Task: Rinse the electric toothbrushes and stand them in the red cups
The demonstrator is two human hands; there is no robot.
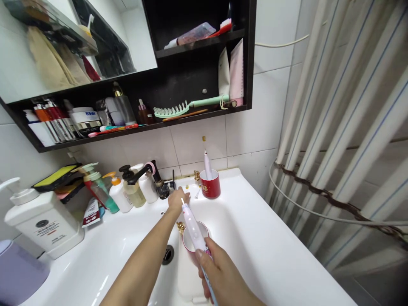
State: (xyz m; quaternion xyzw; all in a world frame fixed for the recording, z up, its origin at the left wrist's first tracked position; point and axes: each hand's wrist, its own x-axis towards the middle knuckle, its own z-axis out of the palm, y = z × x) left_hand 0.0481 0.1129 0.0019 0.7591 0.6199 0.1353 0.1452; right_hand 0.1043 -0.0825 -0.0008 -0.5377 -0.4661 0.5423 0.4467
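Observation:
My right hand is closed round a pale pink electric toothbrush handle. The handle tilts up and forward, its thin metal shaft bare at the top. A light blue length runs below my fingers; I cannot tell if it belongs to the handle. Beyond it, my left hand reaches to the back rim beside the black faucet, fingers stretched out and partly hidden. Just right of those fingers lies a small white piece, like a brush head. Under the handle, a red-and-white cup sits in the basin.
A red cup holding another pale handle stands on the back rim of the sink. Pump bottles line the left rim. A dark shelf overhangs the back, carrying a green hairbrush. A pleated curtain hangs right.

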